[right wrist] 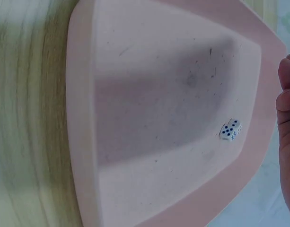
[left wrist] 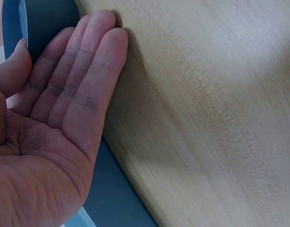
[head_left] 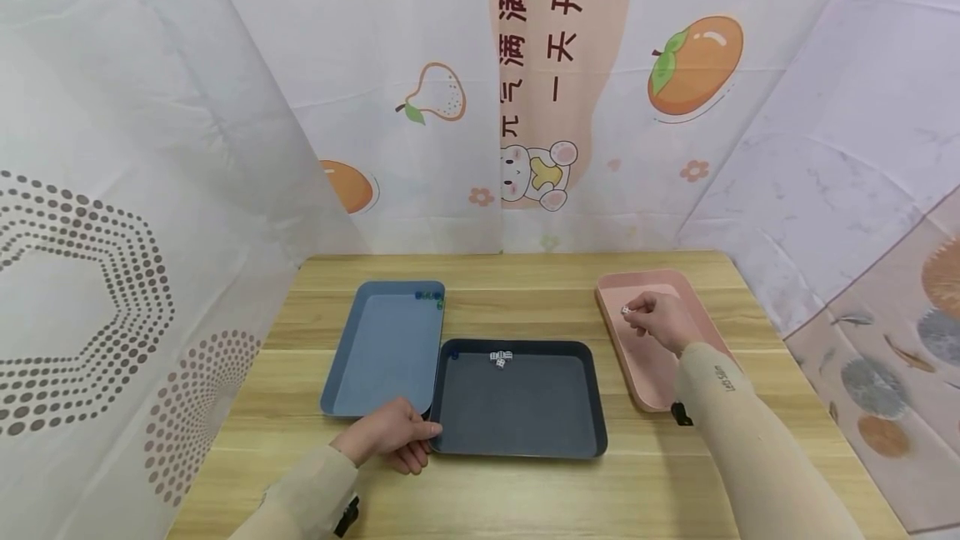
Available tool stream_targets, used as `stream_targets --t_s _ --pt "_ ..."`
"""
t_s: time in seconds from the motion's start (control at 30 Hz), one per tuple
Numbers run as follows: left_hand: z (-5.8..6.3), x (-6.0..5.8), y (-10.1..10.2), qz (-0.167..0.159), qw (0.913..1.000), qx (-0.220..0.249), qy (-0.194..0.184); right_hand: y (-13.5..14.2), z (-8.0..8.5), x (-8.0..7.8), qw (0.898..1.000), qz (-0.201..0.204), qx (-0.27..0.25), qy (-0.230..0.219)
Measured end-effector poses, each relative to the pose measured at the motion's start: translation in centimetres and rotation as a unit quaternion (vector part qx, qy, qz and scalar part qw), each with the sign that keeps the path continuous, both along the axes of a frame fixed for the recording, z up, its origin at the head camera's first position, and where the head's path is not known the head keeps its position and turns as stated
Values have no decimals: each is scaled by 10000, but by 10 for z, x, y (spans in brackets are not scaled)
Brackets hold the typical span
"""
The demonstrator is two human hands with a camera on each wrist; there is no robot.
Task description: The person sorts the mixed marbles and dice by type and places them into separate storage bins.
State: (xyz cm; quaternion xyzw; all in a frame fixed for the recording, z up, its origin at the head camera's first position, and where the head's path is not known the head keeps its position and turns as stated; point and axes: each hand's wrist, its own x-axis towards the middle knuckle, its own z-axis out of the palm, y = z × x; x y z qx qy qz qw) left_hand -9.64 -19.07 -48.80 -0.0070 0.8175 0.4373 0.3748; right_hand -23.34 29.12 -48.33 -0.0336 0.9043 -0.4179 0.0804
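Left hand [head_left: 396, 433]: thumb [left wrist: 17, 66] opposing fingers [left wrist: 100, 78]; right hand [head_left: 662, 320] farther.

“Lets Slim”, right sleeve [head_left: 750, 440]; “元气满满”, curtain [head_left: 457, 7]

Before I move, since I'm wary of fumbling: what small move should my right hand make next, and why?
Probably pinch the white die: it lies in the pink tray, close to the right hand, while similar white dice sit in the dark tray.
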Motion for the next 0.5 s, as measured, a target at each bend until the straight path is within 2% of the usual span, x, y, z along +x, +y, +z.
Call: stream_targets --t_s 0.5 --pt "4 4 0 91 9999 18 68 17 -12 1 9989 -193 337 -273"
